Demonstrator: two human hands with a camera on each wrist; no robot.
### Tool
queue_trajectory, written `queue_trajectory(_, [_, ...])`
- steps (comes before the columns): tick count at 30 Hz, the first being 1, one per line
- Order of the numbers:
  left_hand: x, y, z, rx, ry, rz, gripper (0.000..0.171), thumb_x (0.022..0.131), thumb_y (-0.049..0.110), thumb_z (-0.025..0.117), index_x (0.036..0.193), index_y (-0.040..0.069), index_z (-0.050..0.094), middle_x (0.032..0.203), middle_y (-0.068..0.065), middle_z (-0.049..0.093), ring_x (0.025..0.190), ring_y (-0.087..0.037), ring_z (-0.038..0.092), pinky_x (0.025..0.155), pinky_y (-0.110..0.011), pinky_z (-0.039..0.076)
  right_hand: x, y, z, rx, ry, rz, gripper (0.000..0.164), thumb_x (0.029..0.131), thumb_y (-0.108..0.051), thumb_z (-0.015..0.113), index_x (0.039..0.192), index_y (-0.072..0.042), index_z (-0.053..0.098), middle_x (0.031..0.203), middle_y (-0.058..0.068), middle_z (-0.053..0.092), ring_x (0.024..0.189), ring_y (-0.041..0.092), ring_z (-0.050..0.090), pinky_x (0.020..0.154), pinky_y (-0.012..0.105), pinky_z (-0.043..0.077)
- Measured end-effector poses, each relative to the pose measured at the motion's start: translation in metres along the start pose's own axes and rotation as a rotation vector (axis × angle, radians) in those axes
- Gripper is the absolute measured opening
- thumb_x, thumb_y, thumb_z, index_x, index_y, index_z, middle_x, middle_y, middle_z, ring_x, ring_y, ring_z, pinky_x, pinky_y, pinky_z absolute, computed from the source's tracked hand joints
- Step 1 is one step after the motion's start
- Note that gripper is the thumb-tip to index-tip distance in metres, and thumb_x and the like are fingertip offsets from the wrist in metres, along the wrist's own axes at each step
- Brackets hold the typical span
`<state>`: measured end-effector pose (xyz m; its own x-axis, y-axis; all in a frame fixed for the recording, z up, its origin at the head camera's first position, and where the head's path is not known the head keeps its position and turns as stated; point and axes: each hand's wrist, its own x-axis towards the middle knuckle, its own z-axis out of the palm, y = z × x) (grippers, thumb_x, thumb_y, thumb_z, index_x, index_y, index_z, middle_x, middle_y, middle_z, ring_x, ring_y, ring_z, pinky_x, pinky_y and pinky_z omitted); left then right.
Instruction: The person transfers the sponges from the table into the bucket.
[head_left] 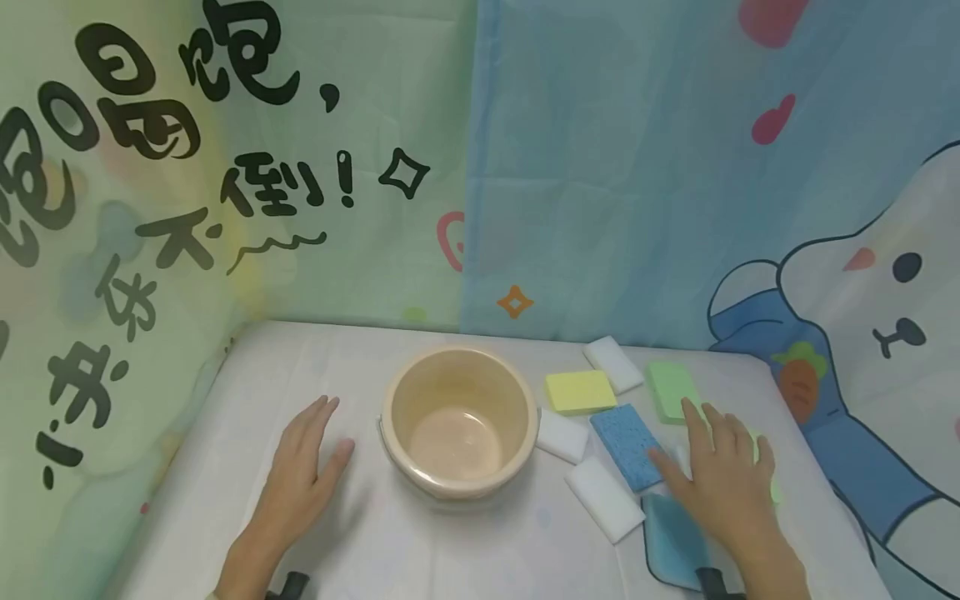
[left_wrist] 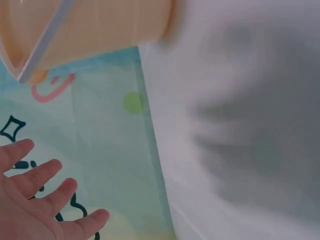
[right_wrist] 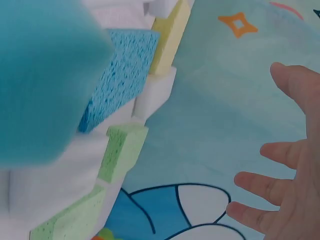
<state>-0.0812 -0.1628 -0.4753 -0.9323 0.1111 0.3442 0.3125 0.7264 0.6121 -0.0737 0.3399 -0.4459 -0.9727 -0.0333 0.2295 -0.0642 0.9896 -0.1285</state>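
A cream-coloured bucket (head_left: 450, 375) with a wire handle stands upright in the middle of the table. Left of it my left hand (head_left: 300, 471) hovers with fingers spread, holding nothing; its shadow falls on the cloth. On the other side, my right hand (head_left: 723, 487) is held above the sponges, fingers apart and nothing in them. Nearest to it are a blue sponge (head_left: 627, 447), a light-blue sponge (head_left: 670, 542) and a green sponge (head_left: 670, 385). Another green sponge (right_wrist: 75, 215) is partly hidden under that hand in the head view.
A yellow sponge (head_left: 580, 392) and several white sponges, one of them a white block (head_left: 604, 500), lie between the bucket and my right hand. White cloth (head_left: 420, 550) covers the table. Behind it hangs a printed curtain (head_left: 585, 208) with a cartoon animal at right.
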Motion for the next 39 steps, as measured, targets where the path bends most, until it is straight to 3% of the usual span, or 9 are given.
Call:
queue_trajectory(6, [0.006,0.003,0.005,-0.118,-0.007,0.002,0.055,0.105,0.027,0.055,0.152,0.004,0.038,0.156,-0.018,0.037,0.142,-0.039,0.032,0.111,-0.064,0.026,0.002,0.019,-0.001,-0.008,-0.016,0.076,0.086,0.094,-0.05,0.064,0.148,0.009,0.032,0.138,0.041,0.035,0.126,0.061,0.029,0.099,0.082,0.013])
queue_trajectory(13, [0.014,0.009,0.016,-0.181,-0.019,0.022,0.056,0.105,0.028,0.053,0.155,0.009,0.036,0.158,-0.014,0.034,0.144,-0.038,0.029,0.111,-0.065,0.025,0.0,0.046,0.002,-0.003,-0.001,0.166,0.081,0.094,-0.047,0.065,0.143,0.012,0.037,0.135,0.04,0.041,0.121,0.061,0.036,0.097,0.081,0.019])
queue_trajectory(22, [0.023,0.02,0.028,-0.221,-0.062,0.018,0.059,0.106,0.034,0.051,0.156,0.008,0.033,0.159,-0.013,0.032,0.146,-0.035,0.027,0.114,-0.061,0.024,-0.009,0.081,0.012,-0.004,-0.114,0.294,0.085,0.096,-0.055,0.057,0.138,0.016,0.04,0.128,0.043,0.043,0.113,0.063,0.04,0.088,0.08,0.028])
queue_trajectory(27, [0.026,0.022,0.033,-0.232,-0.085,0.012,0.059,0.106,0.034,0.049,0.156,0.008,0.032,0.158,-0.016,0.033,0.145,-0.036,0.027,0.114,-0.061,0.023,-0.012,0.099,0.016,0.009,-0.216,0.37,0.091,0.098,-0.06,0.051,0.138,0.02,0.035,0.126,0.046,0.039,0.113,0.066,0.037,0.09,0.08,0.029])
queue_trajectory(34, [0.025,0.023,0.037,-0.27,-0.109,0.021,0.056,0.108,0.031,0.046,0.157,0.008,0.031,0.158,-0.016,0.033,0.145,-0.038,0.027,0.115,-0.06,0.022,-0.017,0.112,0.022,0.009,-0.393,0.497,0.098,0.096,-0.066,0.046,0.136,0.022,0.031,0.127,0.047,0.033,0.114,0.068,0.034,0.09,0.081,0.03])
queue_trajectory(39, [0.025,0.023,0.038,-0.272,-0.104,0.021,0.054,0.108,0.029,0.045,0.157,0.009,0.032,0.158,-0.014,0.034,0.145,-0.037,0.028,0.115,-0.06,0.023,-0.022,0.116,0.025,0.032,-0.483,0.516,0.103,0.092,-0.07,0.05,0.13,0.024,0.034,0.119,0.048,0.037,0.107,0.068,0.039,0.086,0.079,0.034])
